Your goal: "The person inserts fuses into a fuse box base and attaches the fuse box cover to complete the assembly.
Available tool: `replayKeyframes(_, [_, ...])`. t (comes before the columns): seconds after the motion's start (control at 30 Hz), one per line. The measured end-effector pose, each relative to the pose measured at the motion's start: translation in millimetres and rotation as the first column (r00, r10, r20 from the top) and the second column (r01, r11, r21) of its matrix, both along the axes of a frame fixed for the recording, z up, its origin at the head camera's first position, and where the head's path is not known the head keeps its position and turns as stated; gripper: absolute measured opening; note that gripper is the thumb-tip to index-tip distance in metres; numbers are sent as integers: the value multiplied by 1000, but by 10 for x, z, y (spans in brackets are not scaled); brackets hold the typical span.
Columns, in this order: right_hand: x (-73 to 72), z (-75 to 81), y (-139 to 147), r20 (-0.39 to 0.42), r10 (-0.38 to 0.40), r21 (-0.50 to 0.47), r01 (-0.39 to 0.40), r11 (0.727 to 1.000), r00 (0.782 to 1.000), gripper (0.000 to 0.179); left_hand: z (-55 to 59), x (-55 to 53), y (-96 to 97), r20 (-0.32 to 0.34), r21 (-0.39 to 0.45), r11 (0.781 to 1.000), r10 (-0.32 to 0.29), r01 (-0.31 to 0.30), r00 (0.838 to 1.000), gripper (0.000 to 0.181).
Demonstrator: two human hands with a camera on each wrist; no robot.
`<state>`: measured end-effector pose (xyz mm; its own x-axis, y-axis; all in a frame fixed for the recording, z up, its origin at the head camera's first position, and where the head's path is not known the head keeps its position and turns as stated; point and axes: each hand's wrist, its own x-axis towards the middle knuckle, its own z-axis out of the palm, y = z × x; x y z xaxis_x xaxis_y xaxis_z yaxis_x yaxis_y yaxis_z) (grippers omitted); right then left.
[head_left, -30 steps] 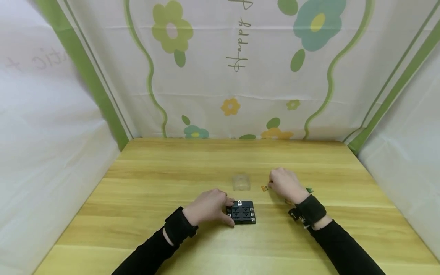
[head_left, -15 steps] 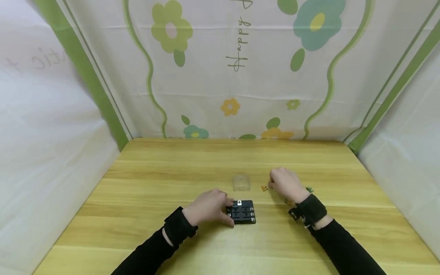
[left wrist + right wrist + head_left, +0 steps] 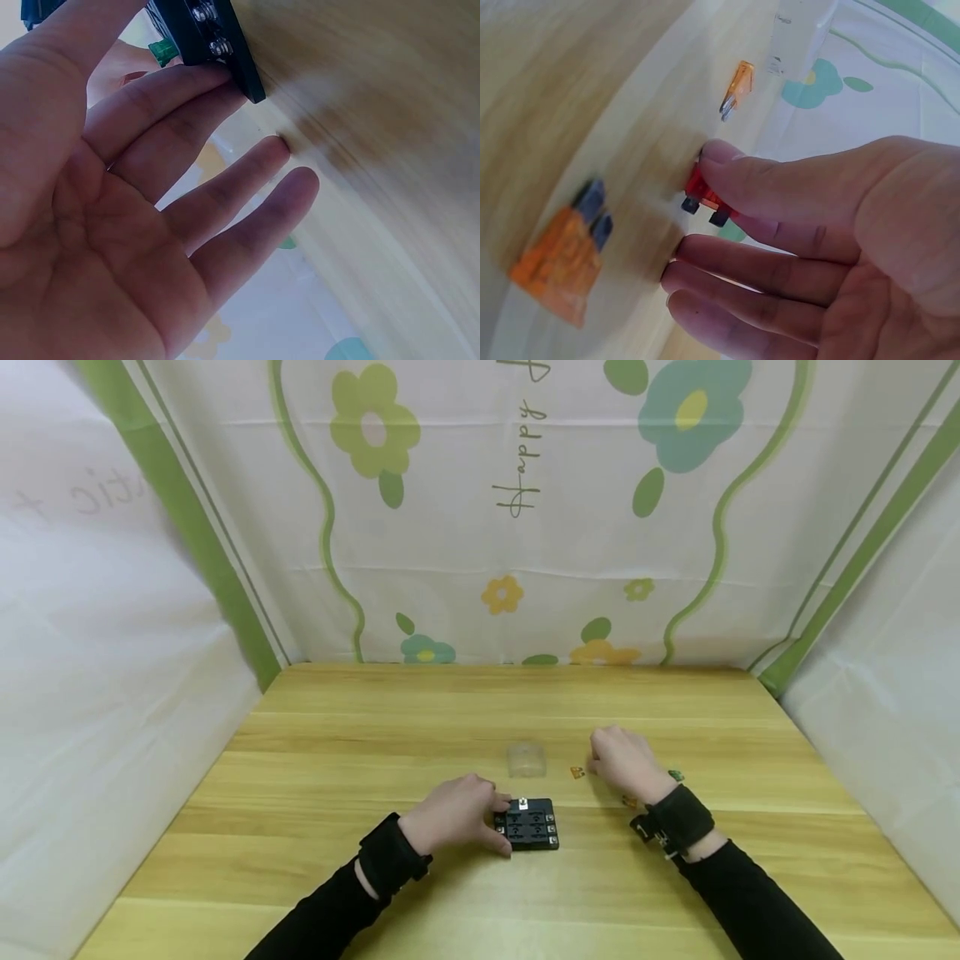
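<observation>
A black fuse block [image 3: 531,827] with metal screw terminals lies flat on the table. My left hand [image 3: 456,812] grips its left side, thumb at the near corner and fingers at the far one. In the left wrist view the index and middle fingers touch the fuse block [image 3: 206,34], while the other two stretch out apart from it. To the right, my right hand [image 3: 626,762] is low over the table. The right wrist view shows it pinching a small red blade fuse [image 3: 705,193] with thumb and index finger; the head view hides that fuse.
Orange blade fuses [image 3: 577,772] [image 3: 559,266] lie on both sides of the right hand, one partly under the wrist. A green blade fuse [image 3: 677,775] sits beyond that wrist. Behind the block stands a clear plastic cover [image 3: 527,761]. Patterned cloth [image 3: 450,527] encloses the wooden table.
</observation>
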<state>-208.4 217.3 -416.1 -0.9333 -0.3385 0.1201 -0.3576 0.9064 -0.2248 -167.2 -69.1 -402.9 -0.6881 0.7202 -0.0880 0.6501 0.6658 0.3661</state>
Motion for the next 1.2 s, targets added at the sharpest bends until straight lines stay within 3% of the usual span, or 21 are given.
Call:
replayKeyframes(0.6, [21,36,-5,-33,29,8,-29,1000,999,56,-14,-12,5,4,-11,1000,12,-12,1000,57])
replayKeyframes(0.87, [14,26,-2,-12,9,-3,-9,1000,1000,14,-8,3,7,-3,-7,1000,6,-6,1000,55])
replayKeyframes(1.2, [23,130,19,103,-2,-22,4,1000,995,11,8,1,8,-2,-14,1000,15,-15,1000,57])
